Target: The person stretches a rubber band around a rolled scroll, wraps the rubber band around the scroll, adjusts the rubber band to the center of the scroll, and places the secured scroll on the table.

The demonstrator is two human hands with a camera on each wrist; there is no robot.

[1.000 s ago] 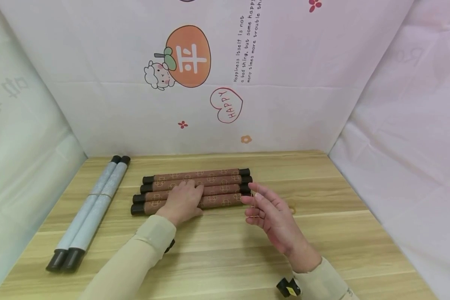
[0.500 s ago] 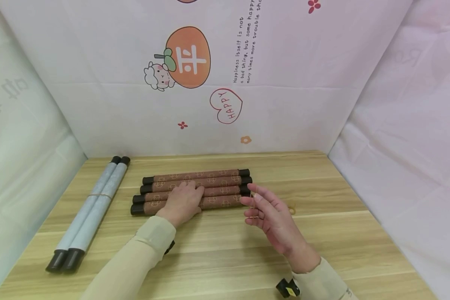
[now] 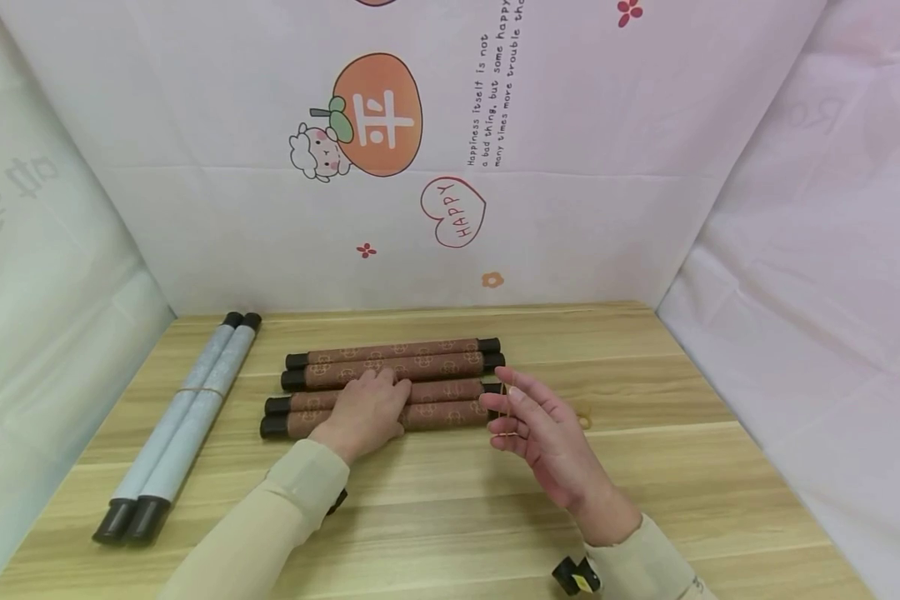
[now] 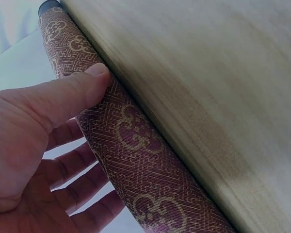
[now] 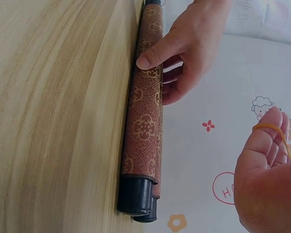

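Several brown patterned scrolls with black end caps lie side by side on the wooden table. My left hand [image 3: 367,412] grips the near pair of brown scrolls [image 3: 453,412], thumb on the near side and fingers over the far side. A narrow gap separates them from the far pair of brown scrolls [image 3: 427,362]. In the left wrist view, the thumb [image 4: 89,85] presses the patterned cloth. Just off the scrolls' right ends, my right hand [image 3: 558,446] holds a thin yellow rubber band [image 5: 267,125] stretched over its bent fingers.
Two pale blue scrolls [image 3: 183,417], bound by a thin band [image 3: 199,390], lie slanted at the table's left. Another yellow rubber band [image 3: 585,420] lies behind the right hand, partly hidden. White printed cloth [image 3: 570,233] walls the back and sides.
My left hand has drawn the near two brown scrolls slightly toward me, so a gap has opened between the pairs. The right hand stays nearly still with the rubber band.
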